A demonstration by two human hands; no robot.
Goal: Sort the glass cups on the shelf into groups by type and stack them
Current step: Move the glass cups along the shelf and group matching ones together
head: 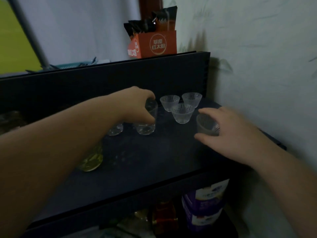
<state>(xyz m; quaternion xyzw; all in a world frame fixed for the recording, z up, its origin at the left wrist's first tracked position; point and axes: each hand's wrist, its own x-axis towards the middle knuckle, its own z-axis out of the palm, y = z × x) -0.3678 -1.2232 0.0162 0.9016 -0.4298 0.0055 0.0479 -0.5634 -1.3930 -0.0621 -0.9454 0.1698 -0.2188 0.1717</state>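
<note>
On the dark shelf point(154, 160) three ribbed, flared glass cups point(182, 114) stand in a cluster at the back right. My right hand point(228, 133) is closed around a fourth ribbed cup point(205, 126) just right of them, at shelf height. My left hand point(137, 103) grips a smooth straight glass point(147, 121) from above; it looks like one glass set into another. A second smooth glass point(115, 130) stands to its left, partly hidden by my forearm.
A jar of yellowish liquid point(91, 160) sits under my left forearm. An orange box of sachets point(154, 43) stands on the upper ledge. A white wall point(257, 74) bounds the shelf on the right. Purple cartons point(204, 206) and bottles fill the lower shelf.
</note>
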